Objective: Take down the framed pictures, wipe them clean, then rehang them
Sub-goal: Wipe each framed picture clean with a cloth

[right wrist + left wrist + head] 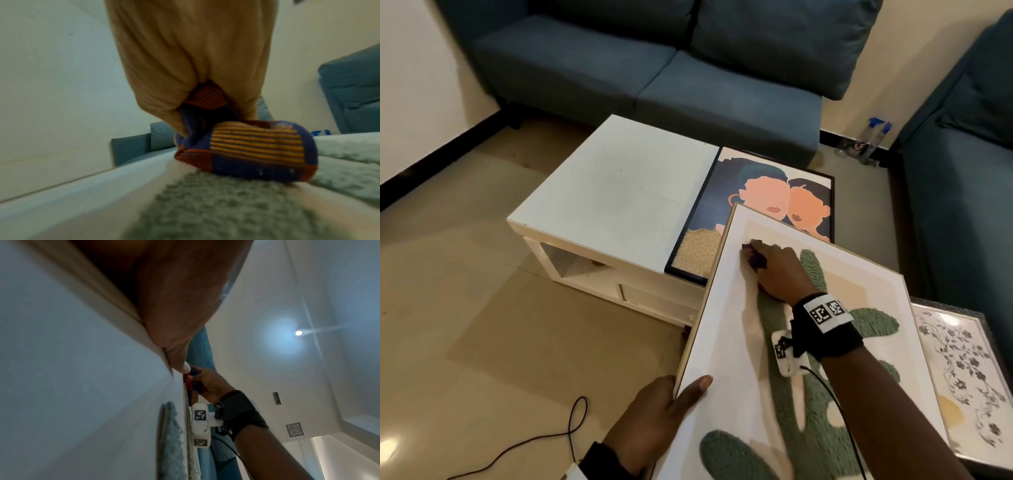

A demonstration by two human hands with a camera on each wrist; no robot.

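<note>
A large light-framed picture of a green cactus (729, 342) is tilted toward me, its far end over the white table. My left hand (664, 407) grips its near left edge, thumb on the glass. My right hand (770, 270) presses a bunched blue, red and yellow striped cloth (252, 146) against the upper part of the glass. In the left wrist view the cloth (192, 384) shows under the right hand (211, 384). A black-framed picture of two faces (750, 202) lies flat on the table. A third, floral picture (962, 370) lies at the right.
The white coffee table (616, 185) stands ahead, with a teal sofa (654, 68) behind it and a second sofa (962, 171) on the right. A spray bottle (873, 137) stands on the floor between them. A black cable (571, 425) loops over the tiled floor at the lower left.
</note>
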